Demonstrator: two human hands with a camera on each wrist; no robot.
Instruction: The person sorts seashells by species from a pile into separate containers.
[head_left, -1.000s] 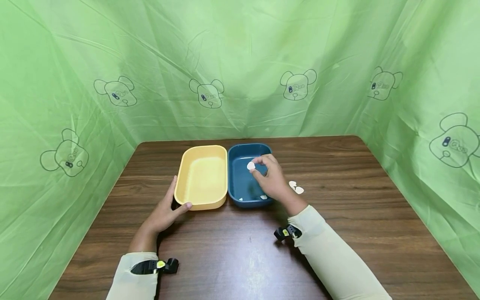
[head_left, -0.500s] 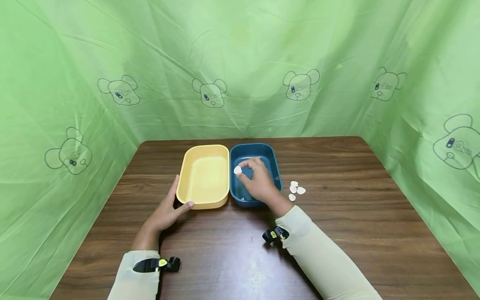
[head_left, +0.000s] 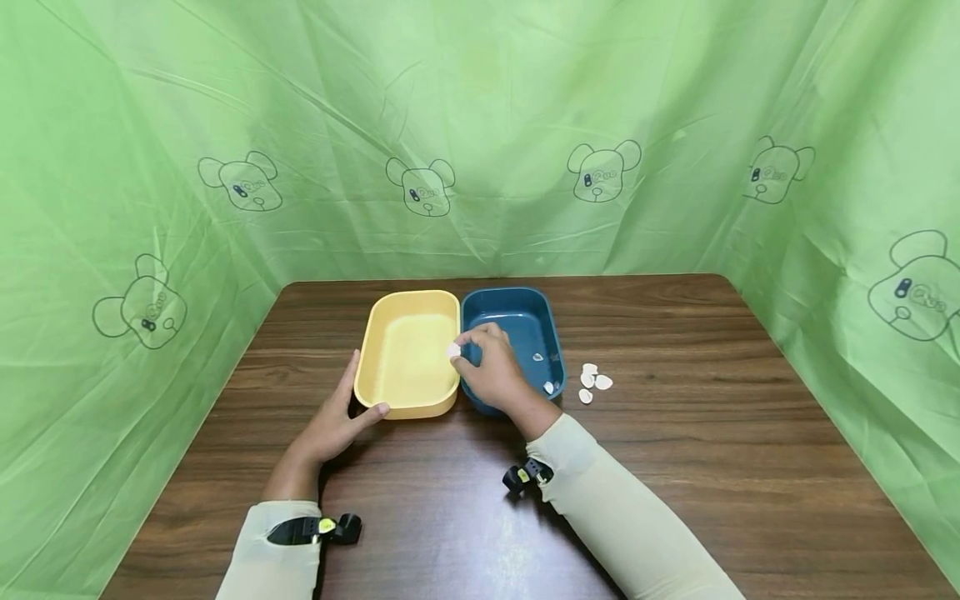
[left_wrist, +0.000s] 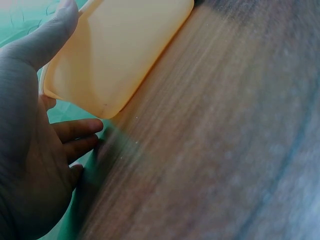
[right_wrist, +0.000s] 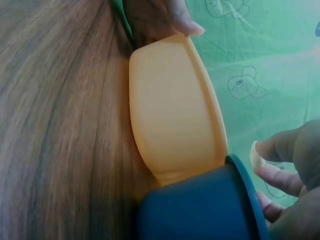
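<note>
A pale yellow tray [head_left: 408, 354] lies against the fingers [head_left: 347, 383] of the left hand [head_left: 330, 425], its inside and outside the same even yellow. Just beside it, under the right hand [head_left: 491, 375], stands a dark blue tray [head_left: 543, 321]. The right fingertips [right_wrist: 272, 150] pinch a small white piece [head_left: 453, 351]; two more white pieces [head_left: 543, 372] lie in the blue tray beyond that hand, and a little cluster of white bits [head_left: 592, 382] lies farther off on the table [head_left: 712, 417], which is dark brown with a streaked wood grain. Both sleeves [head_left: 622, 517] are cream, each bearing a black clip with a yellow spot. The cloth backdrop [head_left: 480, 125] is light green, printed with outlined bear heads.
</note>
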